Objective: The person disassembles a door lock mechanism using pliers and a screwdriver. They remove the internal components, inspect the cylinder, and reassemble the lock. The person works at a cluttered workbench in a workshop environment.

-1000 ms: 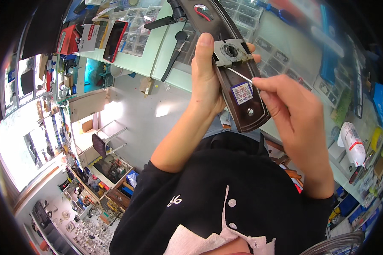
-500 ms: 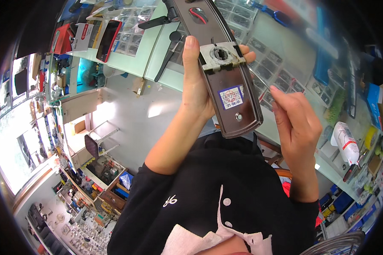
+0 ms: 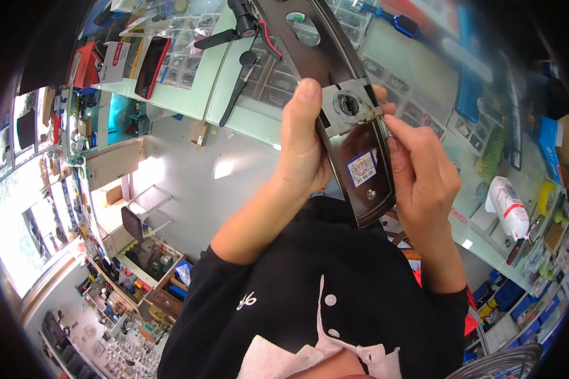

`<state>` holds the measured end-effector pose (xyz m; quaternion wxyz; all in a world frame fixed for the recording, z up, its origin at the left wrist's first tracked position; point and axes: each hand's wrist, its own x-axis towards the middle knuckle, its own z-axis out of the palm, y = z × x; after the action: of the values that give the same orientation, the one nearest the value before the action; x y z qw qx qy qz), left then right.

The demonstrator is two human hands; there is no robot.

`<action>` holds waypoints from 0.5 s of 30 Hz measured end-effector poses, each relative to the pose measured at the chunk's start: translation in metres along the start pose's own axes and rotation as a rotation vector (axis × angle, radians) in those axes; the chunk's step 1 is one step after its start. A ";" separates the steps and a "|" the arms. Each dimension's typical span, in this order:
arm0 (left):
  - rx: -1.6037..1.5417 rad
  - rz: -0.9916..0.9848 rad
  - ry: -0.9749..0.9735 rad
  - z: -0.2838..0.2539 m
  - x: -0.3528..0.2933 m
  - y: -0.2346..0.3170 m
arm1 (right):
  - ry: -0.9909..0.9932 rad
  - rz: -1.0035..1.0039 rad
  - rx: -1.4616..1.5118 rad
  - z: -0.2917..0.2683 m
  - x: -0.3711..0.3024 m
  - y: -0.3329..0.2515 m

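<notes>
My left hand (image 3: 303,145) grips a long dark-brown door lock plate (image 3: 317,60) over the glass counter, thumb on the near face and fingers behind. Across its middle sits a grey metal bracket (image 3: 336,125) with a round, greasy hub (image 3: 348,104). Below that are a white-and-blue sticker (image 3: 363,168) and a small metal stud (image 3: 371,194). My right hand (image 3: 427,167) pinches a thin metal tool at the plate's right edge, beside the bracket; most of the tool is hidden by the fingers. A red wire (image 3: 269,41) shows at the plate's upper left.
The glass counter (image 3: 234,114) holds parts boxes beneath. On it lie a watch with a black strap (image 3: 237,95), a red-edged phone (image 3: 152,68), a blue-strapped watch (image 3: 401,22) and a white bottle (image 3: 509,208). A chair (image 3: 139,218) stands on the floor at left.
The plate has shifted right and slightly down with my left hand. My right hand has moved in, bringing its fingertips from beside the plate to the bracket's right edge.
</notes>
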<state>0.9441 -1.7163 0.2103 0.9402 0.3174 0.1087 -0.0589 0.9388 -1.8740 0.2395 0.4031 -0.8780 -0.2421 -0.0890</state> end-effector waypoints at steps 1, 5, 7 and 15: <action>-0.033 0.010 -0.019 0.001 0.000 -0.001 | 0.003 -0.012 0.005 0.001 0.000 0.002; 0.309 -0.040 0.048 0.003 0.001 0.000 | -0.054 0.029 0.100 -0.003 0.003 0.005; 0.331 -0.039 0.051 0.002 0.001 0.002 | -0.087 0.040 0.147 -0.007 0.008 0.004; 0.077 0.044 -0.026 -0.007 0.002 -0.003 | -0.259 0.233 0.269 -0.030 0.022 -0.001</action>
<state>0.9445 -1.7147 0.2021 0.9298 0.3547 0.0871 -0.0465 0.9586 -1.8882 0.2676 0.4895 -0.8426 -0.1986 0.1047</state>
